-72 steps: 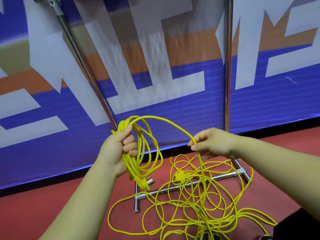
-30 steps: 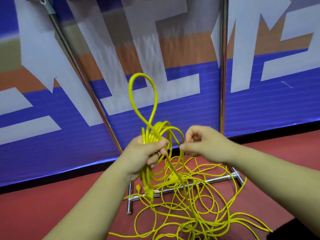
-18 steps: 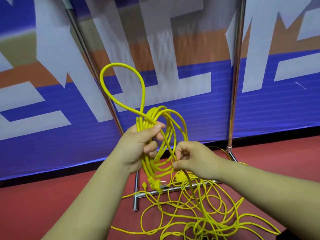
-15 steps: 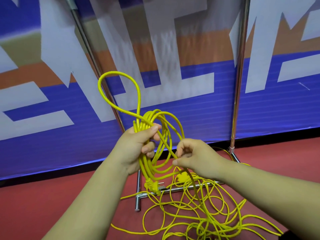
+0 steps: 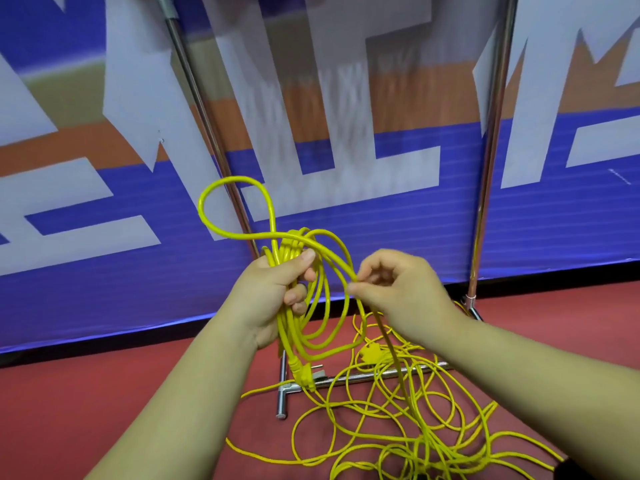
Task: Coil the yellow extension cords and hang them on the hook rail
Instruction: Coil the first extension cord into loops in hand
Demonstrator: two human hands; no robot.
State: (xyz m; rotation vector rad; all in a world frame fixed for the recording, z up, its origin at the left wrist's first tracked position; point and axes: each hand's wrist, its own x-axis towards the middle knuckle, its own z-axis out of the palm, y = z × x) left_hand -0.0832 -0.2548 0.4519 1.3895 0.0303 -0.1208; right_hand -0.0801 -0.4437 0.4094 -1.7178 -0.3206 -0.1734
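Head view: the left hand [image 5: 273,292] is closed around a bundle of yellow turns, the coil [image 5: 313,327]. The coil hangs from the fist toward 6 o'clock, with a plug [image 5: 304,374] dangling at its bottom. One loop [image 5: 235,206] stands up from the fist toward 11 o'clock and is not yet laid in with the other turns.

At 3 o'clock of the left hand, the right hand [image 5: 401,292] pinches a single strand [image 5: 393,355] between thumb and forefinger, its other fingers loosely curled. That strand runs down toward 5 o'clock into the loose cord [image 5: 415,441], which sprawls in tangled rings over the red floor [image 5: 69,410] and across a metal foot [image 5: 349,377].

Two chrome poles [image 5: 207,126] rise toward 12 o'clock in front of a blue and white banner [image 5: 346,209].

Coiling looks under way but far from finished, since only a handful of turns are gathered and much more cord lies on the floor. I cannot tell whether that pile is one cord or several. No hook rail is in view, so the hanging appears wholly left to do.
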